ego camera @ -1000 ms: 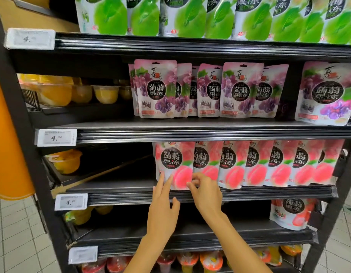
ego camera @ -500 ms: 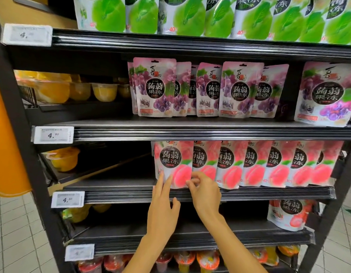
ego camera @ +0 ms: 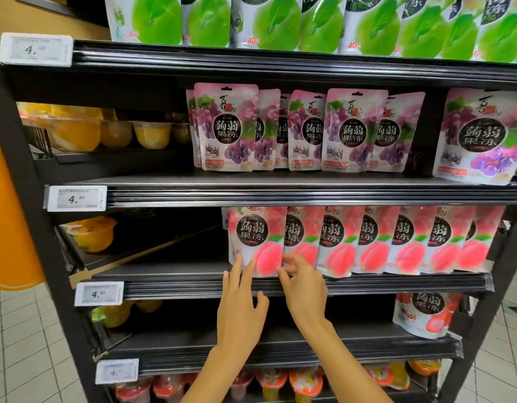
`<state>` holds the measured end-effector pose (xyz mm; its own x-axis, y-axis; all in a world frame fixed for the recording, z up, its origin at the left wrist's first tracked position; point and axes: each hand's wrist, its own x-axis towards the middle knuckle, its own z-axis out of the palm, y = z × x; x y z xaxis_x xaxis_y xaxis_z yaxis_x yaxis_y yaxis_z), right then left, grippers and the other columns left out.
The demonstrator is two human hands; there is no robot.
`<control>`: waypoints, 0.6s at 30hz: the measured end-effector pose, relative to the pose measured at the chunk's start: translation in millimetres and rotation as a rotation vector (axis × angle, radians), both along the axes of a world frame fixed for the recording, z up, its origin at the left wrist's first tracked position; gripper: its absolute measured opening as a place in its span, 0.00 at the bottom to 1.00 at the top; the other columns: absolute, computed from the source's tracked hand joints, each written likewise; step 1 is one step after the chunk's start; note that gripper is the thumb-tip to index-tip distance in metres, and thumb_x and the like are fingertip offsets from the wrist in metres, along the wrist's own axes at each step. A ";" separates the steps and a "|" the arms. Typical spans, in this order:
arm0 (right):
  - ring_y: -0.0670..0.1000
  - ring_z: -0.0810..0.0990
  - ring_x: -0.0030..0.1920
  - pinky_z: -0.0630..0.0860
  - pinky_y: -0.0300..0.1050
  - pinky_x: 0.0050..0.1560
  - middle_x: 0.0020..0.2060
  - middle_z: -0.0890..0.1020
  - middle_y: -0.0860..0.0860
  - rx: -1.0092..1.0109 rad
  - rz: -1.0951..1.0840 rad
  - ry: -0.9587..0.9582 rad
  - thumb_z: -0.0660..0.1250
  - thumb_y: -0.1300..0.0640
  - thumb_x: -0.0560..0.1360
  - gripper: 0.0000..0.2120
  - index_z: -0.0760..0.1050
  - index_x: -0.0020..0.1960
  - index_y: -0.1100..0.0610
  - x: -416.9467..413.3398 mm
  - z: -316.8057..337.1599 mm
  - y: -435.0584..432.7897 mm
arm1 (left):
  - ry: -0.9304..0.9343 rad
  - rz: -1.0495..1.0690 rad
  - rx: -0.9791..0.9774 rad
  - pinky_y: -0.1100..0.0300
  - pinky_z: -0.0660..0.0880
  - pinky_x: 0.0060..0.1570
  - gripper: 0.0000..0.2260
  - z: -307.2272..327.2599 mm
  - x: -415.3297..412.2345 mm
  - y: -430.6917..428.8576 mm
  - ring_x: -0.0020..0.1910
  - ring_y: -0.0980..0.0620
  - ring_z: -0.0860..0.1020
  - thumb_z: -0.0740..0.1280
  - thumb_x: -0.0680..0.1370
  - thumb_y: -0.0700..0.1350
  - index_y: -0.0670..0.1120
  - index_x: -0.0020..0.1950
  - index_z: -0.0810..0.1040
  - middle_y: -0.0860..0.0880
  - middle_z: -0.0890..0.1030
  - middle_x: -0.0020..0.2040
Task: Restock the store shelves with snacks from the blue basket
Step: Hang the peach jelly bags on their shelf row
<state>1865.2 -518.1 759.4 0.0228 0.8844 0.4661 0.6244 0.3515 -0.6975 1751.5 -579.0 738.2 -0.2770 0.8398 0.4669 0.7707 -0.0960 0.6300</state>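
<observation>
Head view: the leftmost peach pouch (ego camera: 255,239) stands upright at the front edge of a black metal shelf (ego camera: 176,283), at the left end of a row of identical pouches (ego camera: 373,239) that overlap one another like roof tiles. The pouch is a glossy, flat-bottomed foil pack with a round black label and a pink peach print. The left hand (ego camera: 241,306) is released, its fingers (ego camera: 237,266) straight and slightly spread, the tips touching the pouch's lower left edge. The right hand (ego camera: 305,292) is curled, thumb and forefinger pinching the pouch's lower right corner (the exact contact is partly hidden by the knuckles). A white rectangular price tag (ego camera: 99,293) is clipped to the ribbed shelf rail, well to the left of both hands. One level up stand purple grape pouches (ego camera: 226,126), and above those green pouches (ego camera: 280,21). A translucent yellow plastic cup (ego camera: 91,234) sits at the far left of the peach level.
</observation>
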 end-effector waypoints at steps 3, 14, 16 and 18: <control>0.43 0.82 0.41 0.79 0.46 0.44 0.44 0.85 0.41 0.005 0.009 0.027 0.69 0.53 0.77 0.12 0.78 0.60 0.48 3.3 -1.8 -1.3 | -0.011 0.001 0.018 0.55 0.77 0.61 0.28 -0.6 -0.9 -0.1 0.79 0.50 0.42 0.61 0.81 0.44 0.57 0.78 0.56 0.65 0.42 0.77; 0.43 0.80 0.31 0.79 0.47 0.39 0.37 0.82 0.41 0.079 0.089 0.074 0.70 0.55 0.77 0.15 0.75 0.63 0.49 36.8 -37.6 -37.3 | -0.044 0.040 0.298 0.61 0.71 0.55 0.12 -24.3 12.8 -28.9 0.57 0.58 0.70 0.66 0.76 0.39 0.51 0.58 0.78 0.56 0.73 0.54; 0.42 0.80 0.32 0.80 0.49 0.39 0.37 0.82 0.39 -0.009 0.125 0.068 0.69 0.53 0.77 0.12 0.76 0.60 0.48 46.4 -60.4 -47.5 | -0.085 0.040 0.261 0.70 0.67 0.50 0.10 -44.6 14.1 -37.6 0.52 0.59 0.70 0.65 0.77 0.39 0.51 0.54 0.78 0.57 0.72 0.50; 0.41 0.81 0.34 0.81 0.51 0.40 0.37 0.81 0.38 -0.118 0.144 0.036 0.70 0.52 0.76 0.08 0.78 0.56 0.48 55.9 -88.3 -56.7 | -0.132 0.027 0.193 0.74 0.65 0.48 0.09 -72.2 15.3 -45.6 0.48 0.59 0.71 0.64 0.77 0.38 0.50 0.53 0.78 0.58 0.72 0.47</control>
